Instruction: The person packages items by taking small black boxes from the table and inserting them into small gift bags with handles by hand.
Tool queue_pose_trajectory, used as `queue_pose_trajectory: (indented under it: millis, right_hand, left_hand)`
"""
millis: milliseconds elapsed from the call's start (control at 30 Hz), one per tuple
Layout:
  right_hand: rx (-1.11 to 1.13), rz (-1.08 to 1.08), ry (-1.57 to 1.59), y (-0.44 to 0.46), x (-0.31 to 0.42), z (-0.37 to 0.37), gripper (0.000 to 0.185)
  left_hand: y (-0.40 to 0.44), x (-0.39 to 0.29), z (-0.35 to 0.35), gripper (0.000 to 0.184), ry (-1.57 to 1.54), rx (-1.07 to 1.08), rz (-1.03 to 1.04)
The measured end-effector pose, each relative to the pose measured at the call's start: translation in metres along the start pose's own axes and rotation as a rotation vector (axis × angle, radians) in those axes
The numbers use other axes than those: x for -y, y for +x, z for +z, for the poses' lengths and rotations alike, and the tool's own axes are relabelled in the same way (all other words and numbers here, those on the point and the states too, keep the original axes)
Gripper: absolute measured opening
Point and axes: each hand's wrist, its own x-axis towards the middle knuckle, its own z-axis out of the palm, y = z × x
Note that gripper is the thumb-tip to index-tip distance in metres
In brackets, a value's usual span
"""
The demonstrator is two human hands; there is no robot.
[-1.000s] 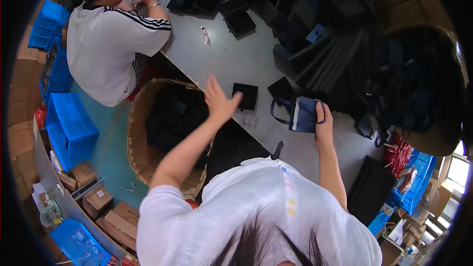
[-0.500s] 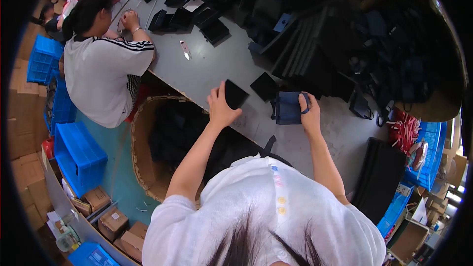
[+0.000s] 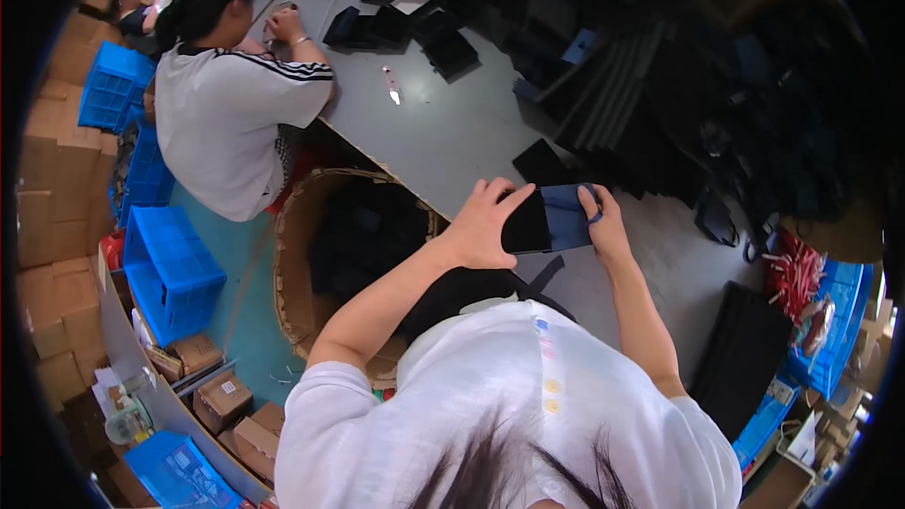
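Left hand [image 3: 479, 226] grips a black box [image 3: 526, 224] by the near edge of the grey table [image 3: 429, 137], whose top runs open toward a small pale tool [image 3: 391, 85]; a carton [image 3: 288, 283] stands below that edge. Thumb and fingers straddle the box. Right hand [image 3: 608, 226] pinches a dark-blue bag [image 3: 569, 217], which meets the box (whether one enters the other, I cannot tell). Farther left, a co-worker [image 3: 226, 123] is at the table.

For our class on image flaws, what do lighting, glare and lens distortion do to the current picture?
Head view: wide-angle bending, black corners; head view: pale sheen on the grey table; head view: dark items at upper right merge into shadow; head view: the black box in the left hand shows little detail.
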Motion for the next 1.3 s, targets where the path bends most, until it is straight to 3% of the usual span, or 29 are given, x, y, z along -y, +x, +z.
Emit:
queue_pose_trajectory:
  millis: [133,200,233,267,367,467,500,533,567,600,667,700,733,800,933,1000,1133,1200,1300]
  right_hand:
    - [0.014,0.009,-0.091,-0.002,0.004,0.011,0.038]
    - [0.022,0.068,0.009,0.002,0.003,0.016,0.038]
    - [0.102,0.135,0.091,0.0,0.01,0.021,0.038]
    - [0.18,0.028,-0.017,-0.001,0.004,0.031,0.037]
    - [0.247,-0.094,-0.101,-0.019,0.007,0.086,0.042]
    - [0.639,-0.149,-0.216,-0.022,0.039,0.105,0.065]
    - [0.652,-0.143,-0.218,-0.01,0.041,0.109,0.065]
    - [0.855,-0.185,-0.38,0.013,0.046,0.116,0.063]
    - [1.054,-0.232,-0.541,0.037,0.049,0.128,0.063]
    - [0.787,-0.418,-0.651,0.065,0.033,0.149,0.041]
    - [0.462,-0.524,-0.737,0.12,0.029,0.198,0.034]
    - [0.321,-0.589,-0.757,0.144,0.028,0.224,0.033]
    - [0.322,-0.601,-0.749,0.16,0.031,0.249,0.033]
    - [0.178,-0.551,-0.974,0.192,0.043,0.297,0.037]
    - [0.185,-0.596,-1.138,0.236,0.052,0.346,0.036]
    - [0.306,-0.586,-1.223,0.253,0.051,0.351,0.03]
    - [0.36,-0.582,-1.325,0.268,0.055,0.339,0.021]
    - [0.28,-0.541,-1.234,0.268,0.068,0.331,0.021]
    - [0.348,-0.305,-0.57,0.285,0.108,0.338,0.018]
  left_hand:
    - [0.0,0.006,0.008,0.094,0.038,0.024,-0.084]
    - [0.003,0.01,0.006,0.093,0.011,0.038,-0.134]
    - [0.003,0.017,0.009,0.09,-0.255,-0.162,-0.08]
    - [0.004,0.021,0.01,0.087,-0.519,-0.361,-0.019]
    - [0.005,0.025,0.023,0.066,-0.446,-0.486,-0.107]
    - [-0.032,0.044,-0.005,0.048,-0.387,-0.498,-0.243]
    - [-0.054,0.058,-0.016,0.048,-0.447,-0.446,-0.297]
    - [-0.076,0.075,-0.028,0.048,-0.506,-0.393,-0.347]
    - [-0.104,0.098,-0.031,0.049,-0.248,-0.323,-0.446]
    - [-0.127,0.115,-0.033,0.049,0.012,-0.245,-0.535]
    - [-0.139,0.119,-0.048,0.051,0.293,-0.183,-0.873]
    - [-0.14,0.136,-0.052,0.048,0.244,-0.281,-0.859]
    - [-0.137,0.154,-0.054,0.048,0.254,-0.29,-0.859]
    - [-0.116,0.195,-0.059,0.042,0.229,-0.469,-0.751]
    - [-0.044,0.259,-0.081,0.037,0.331,-0.722,-0.594]
    - [-0.012,0.288,-0.096,0.034,0.279,-0.78,-0.526]
    - [0.029,0.331,-0.107,0.039,0.365,-0.694,-0.481]
    - [0.037,0.332,-0.108,0.043,0.477,-0.654,-0.464]
    - [0.046,0.329,-0.114,0.047,0.461,-0.624,-0.498]
